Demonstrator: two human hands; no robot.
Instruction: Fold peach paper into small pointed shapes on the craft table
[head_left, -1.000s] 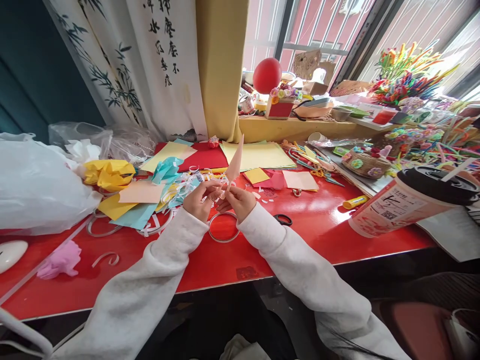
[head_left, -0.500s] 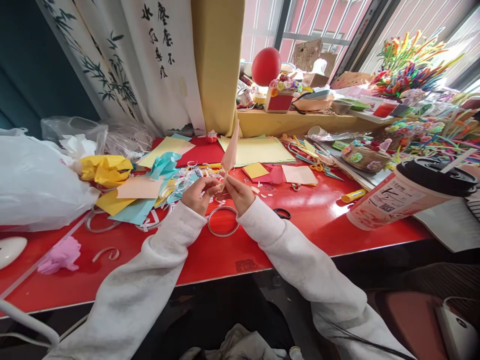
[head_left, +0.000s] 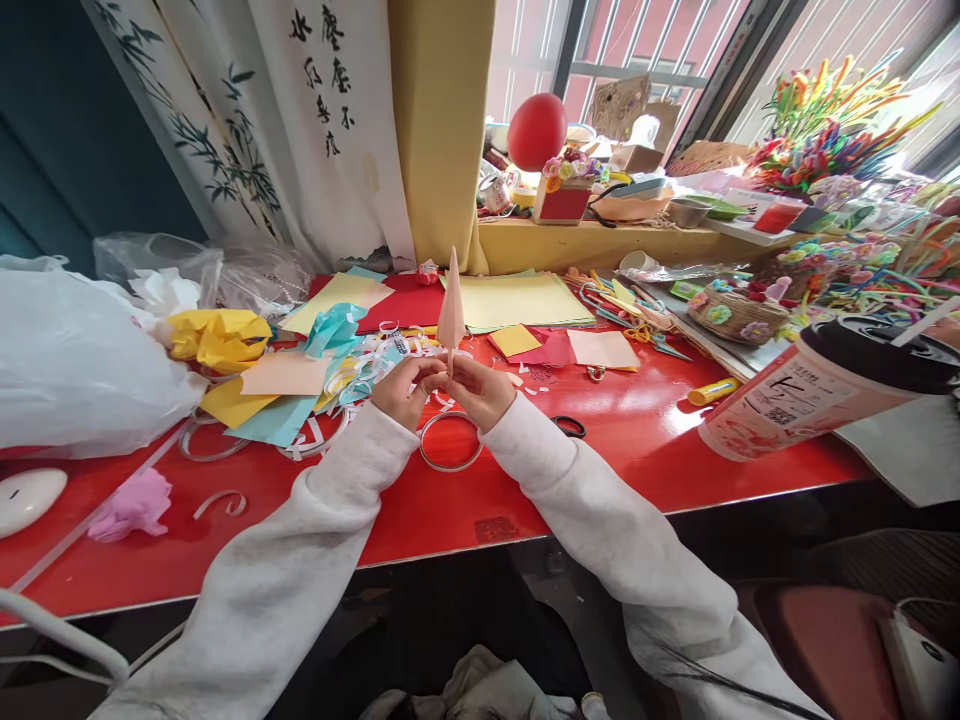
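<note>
A folded piece of pale pink paper (head_left: 451,312), narrow and pointed at the top, stands upright between my hands. My left hand (head_left: 405,388) pinches its lower end from the left. From the right, my right hand (head_left: 483,388) is closed on the same lower end, fingertips meeting those of the left. Under the hands, a roll of narrow tape (head_left: 451,467) lies flat on the red table (head_left: 637,470). Black scissor handles (head_left: 568,427) show by my right sleeve. White and coloured paper scraps (head_left: 367,365) lie around my left hand.
At right a paper drink cup (head_left: 780,400) with a black lid stands near a yellow glue stick or marker (head_left: 712,391). Coloured sheets (head_left: 525,300) lie at the back. A white plastic bag (head_left: 82,370) and pink crumpled paper (head_left: 133,507) are at left.
The pink folded paper has turned from leaning right to nearly upright, showing a broader face. Both hands keep their hold. The whole view has shifted slightly.
</note>
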